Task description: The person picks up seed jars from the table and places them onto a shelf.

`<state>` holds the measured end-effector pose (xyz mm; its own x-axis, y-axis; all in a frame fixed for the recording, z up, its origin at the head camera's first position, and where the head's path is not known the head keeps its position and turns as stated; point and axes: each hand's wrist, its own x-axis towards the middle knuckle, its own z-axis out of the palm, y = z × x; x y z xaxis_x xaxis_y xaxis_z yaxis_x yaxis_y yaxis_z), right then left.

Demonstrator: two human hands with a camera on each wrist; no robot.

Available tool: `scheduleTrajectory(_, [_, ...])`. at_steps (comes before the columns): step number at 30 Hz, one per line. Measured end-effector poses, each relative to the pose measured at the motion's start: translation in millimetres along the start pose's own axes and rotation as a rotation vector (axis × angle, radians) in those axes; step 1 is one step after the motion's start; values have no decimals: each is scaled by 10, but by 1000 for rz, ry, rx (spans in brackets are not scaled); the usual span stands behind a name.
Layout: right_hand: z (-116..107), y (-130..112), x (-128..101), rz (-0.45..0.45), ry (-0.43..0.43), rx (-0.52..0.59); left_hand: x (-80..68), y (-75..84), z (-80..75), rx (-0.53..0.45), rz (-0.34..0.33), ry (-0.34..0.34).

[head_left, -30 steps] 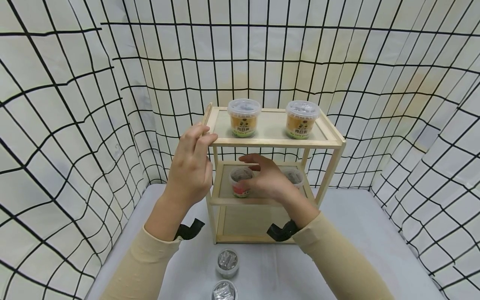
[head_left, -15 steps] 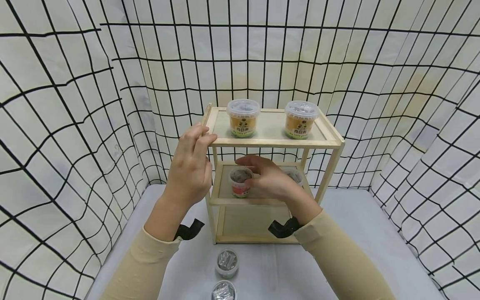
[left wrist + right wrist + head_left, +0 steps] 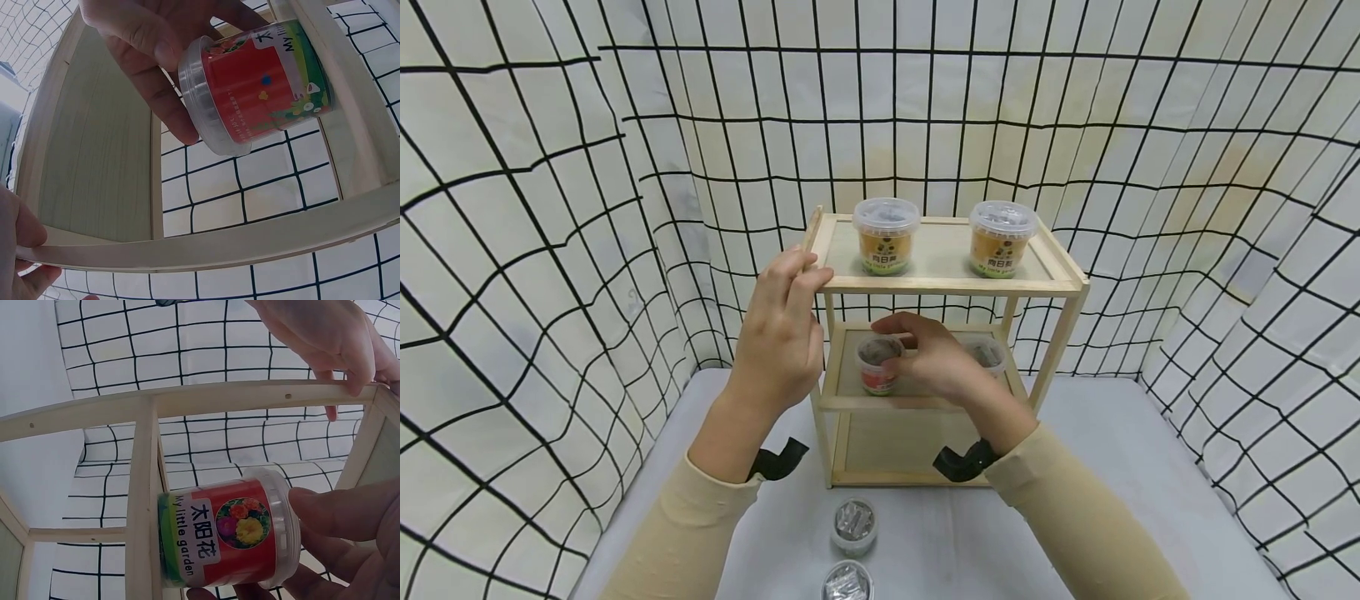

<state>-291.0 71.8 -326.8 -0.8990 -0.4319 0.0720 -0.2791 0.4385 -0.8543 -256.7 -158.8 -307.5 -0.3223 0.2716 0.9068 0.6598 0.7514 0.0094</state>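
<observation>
A clear plastic cup with a lid and a red flower label (image 3: 240, 531) stands at the left of the middle shelf (image 3: 842, 402). My right hand (image 3: 936, 358) holds it near the lid, the thumb (image 3: 337, 515) on the near side and fingers around the far side. My left hand (image 3: 782, 325) grips the top left corner of the small wooden rack (image 3: 955, 287), its fingers over the edge. Behind my right wrist, another lidded cup (image 3: 988, 354) stands partly hidden on the same shelf.
Two yellow-labelled lidded cups (image 3: 886, 237) stand apart on the top shelf. In front of the rack, two more cups (image 3: 853, 527) with silvery packets inside sit on the white table (image 3: 970, 550). Black-lined netting (image 3: 932, 108) hangs around the back and sides.
The red-labelled cup has shifted very slightly left on the middle shelf. My right thumb has slid off its front toward its right side. My left hand stays on the rack corner.
</observation>
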Motion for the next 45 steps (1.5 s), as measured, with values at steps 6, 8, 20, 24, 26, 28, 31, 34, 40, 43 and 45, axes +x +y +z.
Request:
scheduleTrajectory(6, [32,-19,2,43,27,-4,-2,0,3,1,0,5])
scheduleTrajectory(8, [41,-30,-1,59,37,-8,2,1,2,0,0,6])
scheduleTrajectory(20, [72,-30,-13,46,84,-10,7,1,-5,4,-2,6])
scheduleTrajectory(24, [82,-21,-11,46,95,-11,6,2,-3,2,-3,7])
scheduleTrajectory(26, [87,-24,-14,50,98,-13,4,1,-2,3,-4,5])
scheduleTrajectory(28, [91,-26,-19,53,103,-16,2,-2,-2,5,-5,1])
scheduleTrajectory(31, [97,-26,-19,53,109,-22,-2,-4,-2,9,-5,-2])
scheduleTrajectory(34, [103,-16,-17,52,117,-34,-3,-6,-1,13,-7,-6])
scheduleTrajectory(40, [118,-11,-29,45,133,-53,1,2,-2,8,-10,-1])
scheduleTrajectory(43, [125,-3,-28,40,137,-54,2,5,-4,8,-8,-3])
scheduleTrajectory(45, [128,2,-27,42,138,-55,1,5,-4,8,-7,-4])
